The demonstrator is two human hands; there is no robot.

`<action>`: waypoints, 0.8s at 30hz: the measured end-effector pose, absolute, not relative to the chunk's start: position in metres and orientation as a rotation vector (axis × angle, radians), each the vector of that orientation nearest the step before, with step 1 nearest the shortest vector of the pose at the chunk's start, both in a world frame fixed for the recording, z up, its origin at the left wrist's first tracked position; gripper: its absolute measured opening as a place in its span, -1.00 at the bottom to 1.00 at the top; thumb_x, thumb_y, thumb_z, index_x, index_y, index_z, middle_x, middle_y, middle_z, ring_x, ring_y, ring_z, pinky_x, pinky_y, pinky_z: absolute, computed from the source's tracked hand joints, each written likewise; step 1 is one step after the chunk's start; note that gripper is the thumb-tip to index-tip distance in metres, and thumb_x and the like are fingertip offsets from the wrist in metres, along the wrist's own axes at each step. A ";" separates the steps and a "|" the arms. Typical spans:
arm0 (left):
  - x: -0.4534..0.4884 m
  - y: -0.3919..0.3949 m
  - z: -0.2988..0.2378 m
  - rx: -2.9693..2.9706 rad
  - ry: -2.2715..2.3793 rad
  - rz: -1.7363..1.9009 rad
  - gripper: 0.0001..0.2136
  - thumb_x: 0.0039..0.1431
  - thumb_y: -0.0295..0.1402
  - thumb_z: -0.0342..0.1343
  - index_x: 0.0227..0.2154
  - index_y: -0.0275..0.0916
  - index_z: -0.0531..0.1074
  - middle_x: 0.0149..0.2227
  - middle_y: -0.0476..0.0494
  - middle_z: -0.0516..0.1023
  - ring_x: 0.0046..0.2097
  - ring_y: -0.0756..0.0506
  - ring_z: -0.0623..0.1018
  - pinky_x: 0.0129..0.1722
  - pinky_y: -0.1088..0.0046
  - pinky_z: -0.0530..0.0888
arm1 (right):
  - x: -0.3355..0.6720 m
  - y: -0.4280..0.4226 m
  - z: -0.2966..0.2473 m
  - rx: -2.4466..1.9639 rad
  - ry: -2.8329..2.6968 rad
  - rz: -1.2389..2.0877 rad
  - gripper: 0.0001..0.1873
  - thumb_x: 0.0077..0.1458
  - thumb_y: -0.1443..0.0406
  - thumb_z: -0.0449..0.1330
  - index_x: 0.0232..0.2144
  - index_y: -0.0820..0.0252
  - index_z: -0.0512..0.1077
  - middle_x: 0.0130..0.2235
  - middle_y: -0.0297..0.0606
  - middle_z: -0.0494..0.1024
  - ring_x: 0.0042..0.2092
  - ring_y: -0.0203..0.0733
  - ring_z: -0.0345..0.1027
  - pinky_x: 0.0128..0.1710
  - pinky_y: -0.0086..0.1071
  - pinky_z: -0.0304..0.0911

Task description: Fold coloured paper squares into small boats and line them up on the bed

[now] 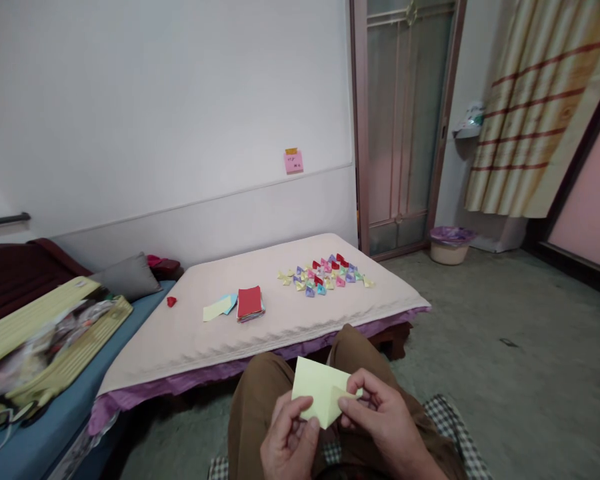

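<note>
A pale yellow-green sheet of paper (316,385) is held up over my lap, with a fold showing near its right side. My left hand (291,433) pinches its lower left edge between thumb and fingers. At the right corner, my right hand (377,407) grips a folded flap with thumb and forefinger. Beyond my knees, a stack of coloured paper with a red sheet on top (250,302) lies on the cloth-covered table (180,353). Left of the stack are a loose pale yellow sheet (216,310) and a blue sheet (231,304), partly overlapping.
Many small folded paper pieces (325,272) in mixed colours cluster on the table's right half. One red folded piece (171,302) lies near its left edge. A sofa (80,373) with a grey cushion (130,277) stands left. A lined bin (450,245) is by the glass door (405,133).
</note>
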State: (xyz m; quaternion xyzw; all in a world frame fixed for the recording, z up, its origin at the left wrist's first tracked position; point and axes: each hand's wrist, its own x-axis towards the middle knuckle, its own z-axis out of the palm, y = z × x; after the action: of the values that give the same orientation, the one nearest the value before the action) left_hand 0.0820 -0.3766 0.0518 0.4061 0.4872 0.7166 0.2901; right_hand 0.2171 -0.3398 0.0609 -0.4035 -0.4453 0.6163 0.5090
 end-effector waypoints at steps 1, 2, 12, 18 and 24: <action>0.082 -0.377 0.052 1.089 1.313 1.896 -0.81 -0.24 -0.27 0.34 -0.50 -0.22 0.59 -0.32 -0.16 0.57 -0.45 -0.03 0.51 -0.49 0.57 0.46 | 0.217 -0.340 0.061 -0.992 -1.073 1.470 -0.63 -0.24 0.11 0.34 -0.57 0.16 0.25 -0.69 -0.45 0.39 -0.63 -0.32 0.24 -0.59 -0.50 0.10; 0.082 -0.378 0.052 1.091 1.324 1.877 -0.80 -0.23 -0.26 0.34 -0.49 -0.23 0.59 -0.32 -0.17 0.57 -0.46 -0.03 0.51 -0.49 0.57 0.46 | 0.216 -0.340 0.061 -1.014 -1.078 1.447 -0.64 -0.25 0.12 0.34 -0.58 0.16 0.24 -0.70 -0.46 0.38 -0.64 -0.33 0.24 -0.60 -0.51 0.09; 0.093 -0.371 0.051 0.648 1.095 1.769 -0.15 -0.32 -0.34 0.36 0.12 -0.26 0.13 -0.23 -0.31 0.57 -0.29 -0.21 0.61 -0.33 0.37 0.52 | 0.213 -0.343 0.066 -1.106 -1.153 1.243 -0.71 -0.21 0.19 0.29 -0.64 0.16 0.24 -0.71 -0.49 0.29 -0.64 -0.35 0.22 -0.62 -0.51 0.06; 0.097 -0.369 0.049 0.542 1.043 1.696 0.02 -0.37 -0.38 0.37 0.20 -0.26 -0.07 -0.21 -0.39 0.58 -0.31 -0.22 0.61 -0.39 0.39 0.52 | 0.212 -0.343 0.059 -1.071 -1.077 1.319 -0.69 -0.25 0.28 0.27 -0.41 0.14 0.26 -0.62 -0.50 0.37 -0.62 -0.33 0.25 -0.64 -0.51 0.15; 0.085 -0.366 0.041 0.587 1.082 1.734 -0.27 -0.29 -0.37 0.37 0.02 -0.26 0.22 -0.39 -0.18 0.59 -0.48 -0.09 0.58 -0.49 0.49 0.47 | 0.214 -0.339 0.054 -1.013 -1.160 1.405 -0.58 -0.19 0.33 0.21 -0.20 0.19 0.26 -0.62 -0.50 0.42 -0.63 -0.34 0.26 -0.62 -0.50 0.17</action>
State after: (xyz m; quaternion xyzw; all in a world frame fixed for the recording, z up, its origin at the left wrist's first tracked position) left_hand 0.0849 -0.3657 0.0405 0.2413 0.4448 0.7127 0.4858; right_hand 0.2145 -0.3388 0.0537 -0.4195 -0.4804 0.5820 0.5044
